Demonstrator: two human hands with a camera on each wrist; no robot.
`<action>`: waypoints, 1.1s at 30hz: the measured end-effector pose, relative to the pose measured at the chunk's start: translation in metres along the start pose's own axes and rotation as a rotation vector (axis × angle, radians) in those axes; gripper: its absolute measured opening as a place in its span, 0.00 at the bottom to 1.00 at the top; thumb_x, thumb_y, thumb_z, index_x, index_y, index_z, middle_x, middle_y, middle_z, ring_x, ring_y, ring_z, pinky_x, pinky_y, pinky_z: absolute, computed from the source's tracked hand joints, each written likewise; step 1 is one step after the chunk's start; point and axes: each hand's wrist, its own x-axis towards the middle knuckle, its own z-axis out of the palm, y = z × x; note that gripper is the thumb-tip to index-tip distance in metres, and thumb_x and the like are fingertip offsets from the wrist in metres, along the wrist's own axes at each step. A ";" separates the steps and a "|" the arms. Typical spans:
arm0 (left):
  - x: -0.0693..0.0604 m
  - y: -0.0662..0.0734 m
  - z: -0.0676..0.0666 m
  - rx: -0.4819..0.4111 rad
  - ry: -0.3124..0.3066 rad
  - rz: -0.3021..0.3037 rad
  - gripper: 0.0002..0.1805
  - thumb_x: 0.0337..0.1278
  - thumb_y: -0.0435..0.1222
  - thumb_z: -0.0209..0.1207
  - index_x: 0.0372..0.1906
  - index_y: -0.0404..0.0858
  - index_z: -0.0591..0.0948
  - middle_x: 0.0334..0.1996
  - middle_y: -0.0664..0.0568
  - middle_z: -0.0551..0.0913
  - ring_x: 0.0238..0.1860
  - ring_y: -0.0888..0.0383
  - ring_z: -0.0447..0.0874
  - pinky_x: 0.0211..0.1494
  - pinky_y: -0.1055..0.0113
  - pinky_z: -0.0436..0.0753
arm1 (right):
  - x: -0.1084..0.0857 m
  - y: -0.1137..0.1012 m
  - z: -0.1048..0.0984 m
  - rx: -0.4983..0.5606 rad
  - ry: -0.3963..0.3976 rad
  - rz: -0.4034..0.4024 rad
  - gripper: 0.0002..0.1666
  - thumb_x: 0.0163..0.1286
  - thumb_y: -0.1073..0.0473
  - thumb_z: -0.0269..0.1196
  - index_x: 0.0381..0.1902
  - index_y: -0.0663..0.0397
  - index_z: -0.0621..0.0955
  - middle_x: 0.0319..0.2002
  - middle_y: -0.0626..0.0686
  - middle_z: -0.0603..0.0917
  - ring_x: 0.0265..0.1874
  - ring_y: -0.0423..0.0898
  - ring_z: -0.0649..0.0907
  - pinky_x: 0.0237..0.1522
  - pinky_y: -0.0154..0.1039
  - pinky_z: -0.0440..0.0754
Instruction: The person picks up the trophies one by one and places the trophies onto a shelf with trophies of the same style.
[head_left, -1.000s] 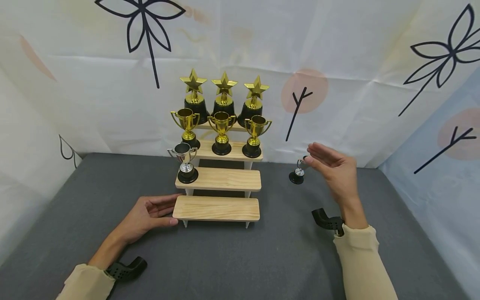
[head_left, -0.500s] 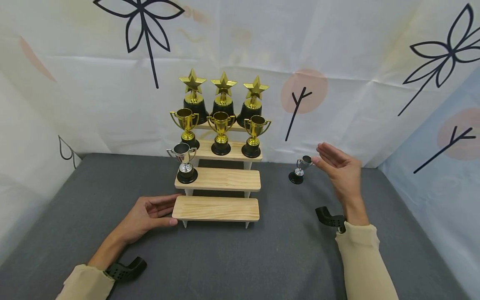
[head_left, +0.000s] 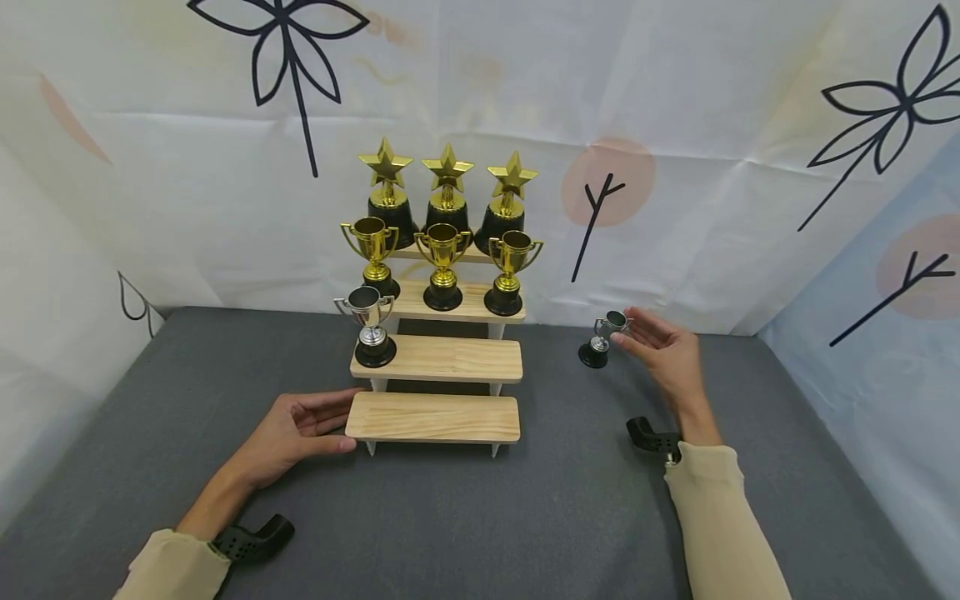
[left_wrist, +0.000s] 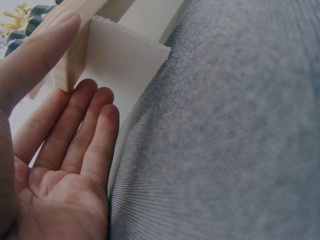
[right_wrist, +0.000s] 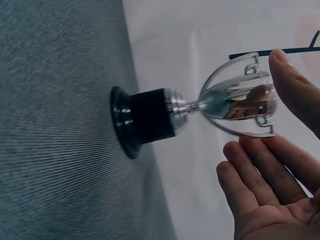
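A small silver trophy cup [head_left: 600, 340] with a black base stands on the grey table, right of the stand. My right hand [head_left: 667, 354] is at its right side. In the right wrist view, the thumb [right_wrist: 290, 82] lies near the cup's rim on one side and the fairly straight fingers [right_wrist: 260, 165] lie by a handle on the other. Whether they press on it is hard to tell. My left hand [head_left: 292, 433] is at the left end of the wooden stepped stand [head_left: 432, 418], its thumb and extended fingers around the lowest step's end.
Another silver cup [head_left: 371, 325] stands at the left of the second step up. Gold cups [head_left: 442, 258] fill the step above, and gold star trophies [head_left: 447, 187] line the top. A printed cloth [head_left: 697, 167] hangs behind the grey table [head_left: 570, 500].
My right hand first drew back rightward from the silver cup, then came in again to its rim and handle, fingers closer together. The cup and my left hand have stayed put.
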 end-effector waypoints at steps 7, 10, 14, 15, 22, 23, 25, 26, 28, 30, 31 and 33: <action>0.000 0.000 0.000 -0.004 -0.003 -0.004 0.36 0.55 0.20 0.68 0.68 0.16 0.66 0.66 0.20 0.67 0.60 0.60 0.81 0.61 0.66 0.83 | 0.000 0.018 0.003 -0.138 -0.028 0.066 0.38 0.64 0.62 0.74 0.68 0.69 0.73 0.65 0.68 0.76 0.61 0.48 0.81 0.54 0.24 0.81; 0.000 0.000 0.000 0.000 0.000 -0.003 0.36 0.55 0.20 0.68 0.68 0.16 0.66 0.66 0.20 0.67 0.60 0.60 0.81 0.61 0.66 0.83 | 0.000 0.024 0.004 -0.123 -0.049 0.079 0.36 0.64 0.63 0.74 0.67 0.68 0.75 0.64 0.66 0.78 0.58 0.43 0.83 0.53 0.26 0.83; 0.000 0.000 0.000 0.008 0.005 -0.003 0.36 0.55 0.20 0.68 0.68 0.16 0.67 0.65 0.20 0.67 0.60 0.60 0.81 0.61 0.66 0.83 | 0.000 0.030 0.007 -0.111 -0.075 0.077 0.34 0.64 0.64 0.74 0.65 0.70 0.76 0.62 0.65 0.79 0.50 0.33 0.84 0.49 0.27 0.85; 0.000 0.000 0.000 0.010 0.007 -0.003 0.36 0.55 0.20 0.68 0.67 0.16 0.67 0.65 0.20 0.68 0.60 0.60 0.81 0.61 0.66 0.83 | 0.000 0.031 0.008 -0.109 -0.079 0.075 0.34 0.64 0.64 0.73 0.65 0.70 0.76 0.62 0.66 0.79 0.49 0.32 0.84 0.49 0.27 0.85; 0.000 -0.001 0.000 0.009 0.008 0.001 0.36 0.54 0.20 0.68 0.67 0.16 0.67 0.65 0.21 0.68 0.60 0.60 0.81 0.60 0.66 0.83 | 0.000 0.034 0.011 -0.120 -0.103 0.079 0.33 0.66 0.63 0.72 0.65 0.71 0.76 0.62 0.70 0.78 0.48 0.30 0.83 0.47 0.25 0.85; 0.000 -0.001 0.000 0.009 0.008 0.002 0.36 0.54 0.20 0.68 0.67 0.16 0.67 0.65 0.21 0.68 0.60 0.60 0.81 0.60 0.66 0.83 | 0.000 0.034 0.011 -0.126 -0.108 0.083 0.33 0.66 0.63 0.72 0.66 0.70 0.76 0.62 0.69 0.78 0.48 0.30 0.83 0.47 0.24 0.84; 0.000 -0.002 0.000 0.010 0.010 0.001 0.35 0.54 0.20 0.68 0.67 0.16 0.68 0.65 0.21 0.69 0.59 0.59 0.82 0.60 0.66 0.83 | 0.000 0.035 0.011 -0.143 -0.113 0.090 0.34 0.67 0.61 0.72 0.66 0.69 0.75 0.62 0.68 0.78 0.51 0.33 0.83 0.47 0.24 0.84; 0.000 -0.002 0.000 0.012 0.011 0.000 0.35 0.54 0.20 0.68 0.67 0.16 0.68 0.65 0.21 0.69 0.59 0.60 0.82 0.60 0.66 0.83 | 0.000 0.036 0.011 -0.153 -0.115 0.091 0.34 0.67 0.61 0.72 0.67 0.69 0.75 0.62 0.68 0.78 0.53 0.36 0.83 0.47 0.24 0.84; 0.000 -0.002 0.000 0.015 0.013 -0.002 0.35 0.54 0.20 0.68 0.67 0.16 0.68 0.65 0.21 0.69 0.59 0.60 0.82 0.60 0.66 0.83 | 0.000 0.036 0.010 -0.170 -0.120 0.092 0.35 0.67 0.60 0.72 0.68 0.68 0.75 0.62 0.67 0.78 0.57 0.43 0.83 0.47 0.23 0.83; 0.000 -0.001 0.000 0.018 0.015 -0.005 0.35 0.54 0.20 0.68 0.67 0.16 0.68 0.65 0.20 0.68 0.59 0.60 0.82 0.60 0.66 0.83 | 0.000 0.037 0.010 -0.187 -0.125 0.086 0.35 0.67 0.59 0.72 0.68 0.67 0.75 0.62 0.67 0.79 0.60 0.50 0.82 0.48 0.23 0.83; 0.000 -0.001 0.000 0.017 0.015 -0.006 0.35 0.54 0.20 0.68 0.67 0.16 0.68 0.65 0.20 0.68 0.59 0.60 0.82 0.60 0.66 0.83 | -0.001 0.037 0.011 -0.196 -0.128 0.083 0.35 0.68 0.59 0.72 0.68 0.67 0.75 0.62 0.67 0.79 0.61 0.53 0.81 0.48 0.23 0.83; 0.000 0.000 0.001 0.018 0.016 -0.009 0.35 0.54 0.20 0.68 0.67 0.16 0.67 0.65 0.20 0.68 0.59 0.60 0.82 0.60 0.66 0.83 | 0.000 0.038 0.011 -0.210 -0.131 0.075 0.35 0.68 0.58 0.72 0.67 0.68 0.75 0.62 0.67 0.79 0.62 0.57 0.79 0.48 0.22 0.82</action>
